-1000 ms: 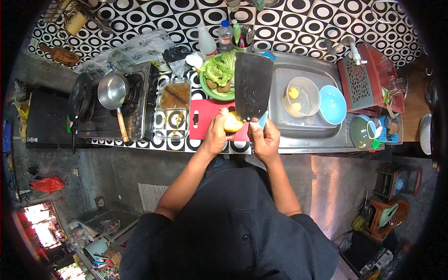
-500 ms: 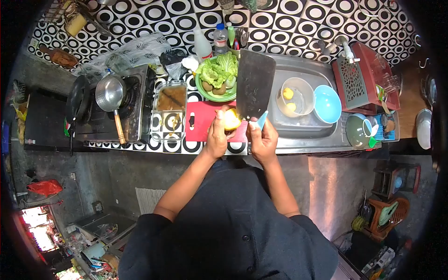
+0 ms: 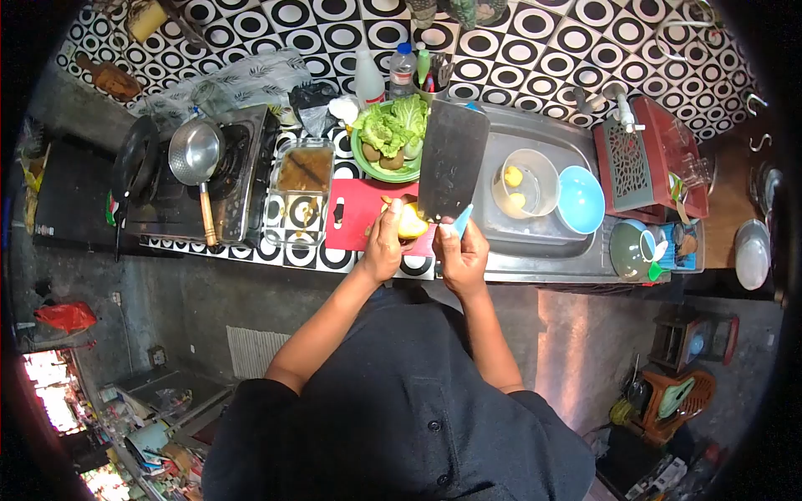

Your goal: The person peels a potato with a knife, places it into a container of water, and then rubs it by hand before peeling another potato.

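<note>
Sink (image 3: 501, 260) sits slightly further left in view than a second ago; grips unchanged. Left hand (image 3: 383, 244) closed round potato (image 3: 411, 222), above red board (image 3: 349, 220). Right hand (image 3: 462, 255) clasps knife (image 3: 454, 159) handle, blade at potato, contact unclear.

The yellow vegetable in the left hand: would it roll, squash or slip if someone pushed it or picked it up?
The yellow vegetable would probably roll or rock when pushed, as its outline looks rounded. It is likely firm, since it shows no sagging in the left hand. Its pale, bare-looking surface may make it somewhat slippery.
</note>
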`<act>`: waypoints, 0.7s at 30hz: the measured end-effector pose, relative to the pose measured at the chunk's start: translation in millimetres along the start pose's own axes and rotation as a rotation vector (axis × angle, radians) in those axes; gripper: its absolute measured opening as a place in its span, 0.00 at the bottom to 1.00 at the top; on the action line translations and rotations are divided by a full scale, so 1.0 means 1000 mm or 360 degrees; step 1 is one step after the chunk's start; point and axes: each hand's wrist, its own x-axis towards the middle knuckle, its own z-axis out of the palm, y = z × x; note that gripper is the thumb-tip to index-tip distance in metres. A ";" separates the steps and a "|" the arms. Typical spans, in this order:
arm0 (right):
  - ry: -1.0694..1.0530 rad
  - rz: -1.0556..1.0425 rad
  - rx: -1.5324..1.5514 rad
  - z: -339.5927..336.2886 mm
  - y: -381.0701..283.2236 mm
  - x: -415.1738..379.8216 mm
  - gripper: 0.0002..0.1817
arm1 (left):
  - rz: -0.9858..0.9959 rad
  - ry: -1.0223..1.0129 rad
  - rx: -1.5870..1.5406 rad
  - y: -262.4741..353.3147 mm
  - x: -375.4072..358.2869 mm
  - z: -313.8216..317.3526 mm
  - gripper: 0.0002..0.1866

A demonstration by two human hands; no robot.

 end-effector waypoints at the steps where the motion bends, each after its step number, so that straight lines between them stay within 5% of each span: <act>1: -0.0019 0.0009 0.0002 0.000 -0.001 0.001 0.04 | -0.0038 0.0004 0.0009 0.000 0.000 -0.003 0.30; 5: -0.0053 0.0060 0.0042 0.006 0.003 0.001 0.05 | -0.0281 -0.0204 -0.0058 -0.002 -0.002 -0.030 0.27; 12: -0.0144 0.0357 0.0117 0.026 -0.002 0.004 0.08 | -0.0187 -0.0391 0.0519 0.007 0.006 -0.072 0.22; 21: -0.0277 0.0455 0.0305 0.083 0.025 0.021 0.09 | -0.0558 -0.0608 0.0361 0.048 0.023 -0.137 0.21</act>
